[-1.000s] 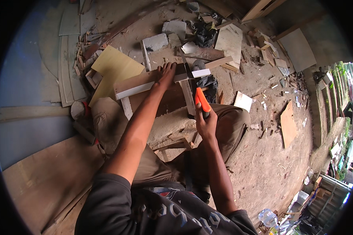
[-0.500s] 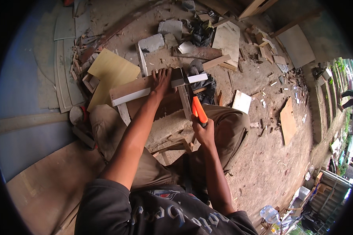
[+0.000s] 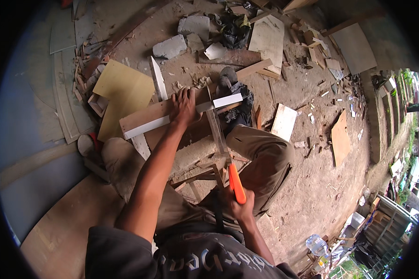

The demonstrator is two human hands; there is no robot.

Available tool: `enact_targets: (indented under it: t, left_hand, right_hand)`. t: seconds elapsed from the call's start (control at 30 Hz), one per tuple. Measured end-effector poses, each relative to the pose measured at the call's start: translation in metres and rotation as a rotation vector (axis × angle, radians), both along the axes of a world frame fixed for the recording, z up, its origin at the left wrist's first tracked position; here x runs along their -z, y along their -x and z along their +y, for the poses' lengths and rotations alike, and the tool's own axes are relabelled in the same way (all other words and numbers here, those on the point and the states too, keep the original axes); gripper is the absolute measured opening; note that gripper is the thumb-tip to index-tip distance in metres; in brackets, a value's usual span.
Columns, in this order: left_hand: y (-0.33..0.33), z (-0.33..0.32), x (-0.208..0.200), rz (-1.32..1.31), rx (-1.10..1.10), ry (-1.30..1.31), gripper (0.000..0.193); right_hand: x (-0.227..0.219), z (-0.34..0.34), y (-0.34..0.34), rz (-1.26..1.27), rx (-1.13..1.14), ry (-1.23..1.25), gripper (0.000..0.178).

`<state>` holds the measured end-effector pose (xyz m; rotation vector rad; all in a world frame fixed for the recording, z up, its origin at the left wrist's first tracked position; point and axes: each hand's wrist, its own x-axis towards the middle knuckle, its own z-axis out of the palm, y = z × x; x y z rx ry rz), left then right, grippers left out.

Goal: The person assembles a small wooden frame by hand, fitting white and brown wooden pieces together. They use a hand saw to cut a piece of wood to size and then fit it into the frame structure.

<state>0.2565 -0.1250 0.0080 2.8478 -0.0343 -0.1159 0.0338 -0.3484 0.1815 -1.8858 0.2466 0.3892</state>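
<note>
Right hand (image 3: 241, 204) observed low, near the lap, with its fingers wrapped around the orange handle of a handsaw (image 3: 237, 185). From there the blade points toward 11 o'clock, 12 being straight away from the body, and the plank (image 3: 151, 114) is met between the left hand and a white-faced end. The saw is judged light, with a stiff plastic grip and a thin blade that would probably flex if twisted; it is best held by the handle, clear of the toothed edge. Left hand (image 3: 185, 108), at 11 o'clock from the right, is laid over the plank with fingers toward the far edge — whether the thumb is closed beneath cannot be told. The plank is carried across a wooden frame (image 3: 140, 147), running from 8 o'clock of the left hand to about 3. It is judged rigid and of moderate weight, the white facing perhaps smooth and apt to chip; a hold on the bare brown face, well away from the blade, is favoured. Farther out, a yellowish board (image 3: 125, 90) is noted between 9 and 10 o'clock of the left hand, a grey block (image 3: 169, 47) near 12, and a black plastic bag (image 3: 246, 100) at 3.
</note>
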Motion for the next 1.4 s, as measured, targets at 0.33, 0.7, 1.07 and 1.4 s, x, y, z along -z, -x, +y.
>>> enact_targets:
  t: [0.33, 0.7, 1.07, 1.4]
  left_hand:
    - [-0.002, -0.001, -0.009, 0.062, 0.008, 0.041, 0.083]
    - [-0.006, 0.001, -0.009, 0.005, 0.020, 0.085, 0.077]
    - [-0.006, 0.006, 0.001, -0.115, 0.002, 0.033, 0.074]
    - [-0.007, -0.002, -0.006, -0.014, -0.004, 0.056, 0.077]
  right_hand:
    - [0.061, 0.062, -0.152, -0.067, 0.102, 0.032, 0.012]
    - [-0.028, 0.006, -0.035, 0.101, 0.018, -0.004, 0.017]
    - [0.003, 0.012, -0.042, 0.013, -0.057, 0.072, 0.007]
    - [0.054, 0.050, -0.161, -0.012, 0.069, 0.039, 0.018]
